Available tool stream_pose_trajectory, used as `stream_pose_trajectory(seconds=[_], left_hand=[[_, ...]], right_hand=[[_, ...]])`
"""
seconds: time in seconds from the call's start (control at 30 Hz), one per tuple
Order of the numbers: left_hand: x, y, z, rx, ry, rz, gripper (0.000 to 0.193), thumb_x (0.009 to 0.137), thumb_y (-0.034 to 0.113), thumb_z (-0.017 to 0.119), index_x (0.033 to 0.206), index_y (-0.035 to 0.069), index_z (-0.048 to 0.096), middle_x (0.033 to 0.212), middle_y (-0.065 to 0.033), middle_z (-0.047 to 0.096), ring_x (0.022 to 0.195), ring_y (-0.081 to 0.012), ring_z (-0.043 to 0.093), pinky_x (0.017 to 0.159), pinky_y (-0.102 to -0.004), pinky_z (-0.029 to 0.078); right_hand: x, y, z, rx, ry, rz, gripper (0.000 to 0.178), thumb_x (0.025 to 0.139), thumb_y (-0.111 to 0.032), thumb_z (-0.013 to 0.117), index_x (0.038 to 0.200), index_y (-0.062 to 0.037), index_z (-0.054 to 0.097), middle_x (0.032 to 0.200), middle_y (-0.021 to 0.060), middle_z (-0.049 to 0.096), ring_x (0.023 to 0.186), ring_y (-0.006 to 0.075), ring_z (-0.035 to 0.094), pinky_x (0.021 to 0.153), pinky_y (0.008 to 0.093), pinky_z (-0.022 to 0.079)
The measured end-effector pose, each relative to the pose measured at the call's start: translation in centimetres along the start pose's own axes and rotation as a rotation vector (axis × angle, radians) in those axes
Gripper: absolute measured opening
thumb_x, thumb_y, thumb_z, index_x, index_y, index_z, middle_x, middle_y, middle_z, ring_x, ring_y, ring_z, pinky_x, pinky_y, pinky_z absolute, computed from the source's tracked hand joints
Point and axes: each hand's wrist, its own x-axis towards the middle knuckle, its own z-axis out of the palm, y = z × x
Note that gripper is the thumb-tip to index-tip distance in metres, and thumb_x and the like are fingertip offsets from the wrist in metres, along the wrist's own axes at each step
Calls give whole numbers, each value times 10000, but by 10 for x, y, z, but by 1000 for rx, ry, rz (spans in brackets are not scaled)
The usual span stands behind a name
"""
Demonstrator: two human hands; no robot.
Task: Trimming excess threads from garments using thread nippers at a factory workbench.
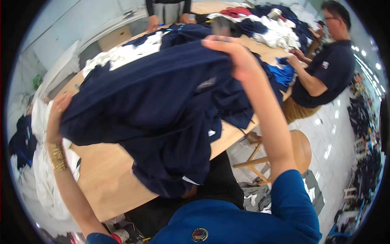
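Note:
A dark navy garment is stretched between my two raised hands over the table, its lower part hanging in folds toward my lap. My left hand grips its left end, fingers partly behind the cloth; a gold bracelet is on that wrist. At the upper right corner, my right hand is closed on the cloth and slightly blurred. Small white tags show on the lower folds of the navy cloth. Whether all of that hanging cloth is one piece I cannot tell.
The wooden table carries white garments and a far pile of white cloth. One co-worker at the right handles blue cloth; another person stands across the table. A wooden stool is at my right.

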Motion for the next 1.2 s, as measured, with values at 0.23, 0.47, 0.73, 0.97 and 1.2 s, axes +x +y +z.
stream_pose_trajectory(seconds=[0.23,0.47,0.73,0.97,1.2], left_hand=[[-25,-29,66,290,-281,-81,175,886,193,610,819,33,637,740,70,576,702,-17,496,648,-172,405],[-39,-39,76,170,-325,-161,183,890,186,606,815,20,631,736,61,578,682,-8,490,627,-176,410],[-44,-36,85,184,-341,-93,176,860,174,613,760,30,601,699,48,557,625,-20,462,569,-179,369],[-50,-33,82,215,-330,-67,179,856,170,612,742,34,588,677,49,540,611,-24,448,559,-183,354],[-54,-31,82,199,-325,-115,190,850,162,610,712,39,564,660,56,520,596,-28,433,544,-181,341]], right_hand=[[-59,28,-43,-320,85,80,86,797,-133,671,817,-63,625,758,-61,534,668,19,473,610,176,344],[-85,48,-56,-259,120,208,95,778,-128,684,775,-70,608,644,-105,459,538,-22,341,479,177,190],[-96,47,-53,-248,167,208,111,763,-145,692,771,-70,612,636,-84,508,509,-16,374,450,171,210],[-96,44,-50,-257,169,239,117,756,-154,700,773,-74,616,654,-80,522,528,-12,394,463,169,228],[-93,43,-33,-243,104,299,107,750,-134,713,796,-68,642,678,-65,558,544,-7,415,473,184,244]])
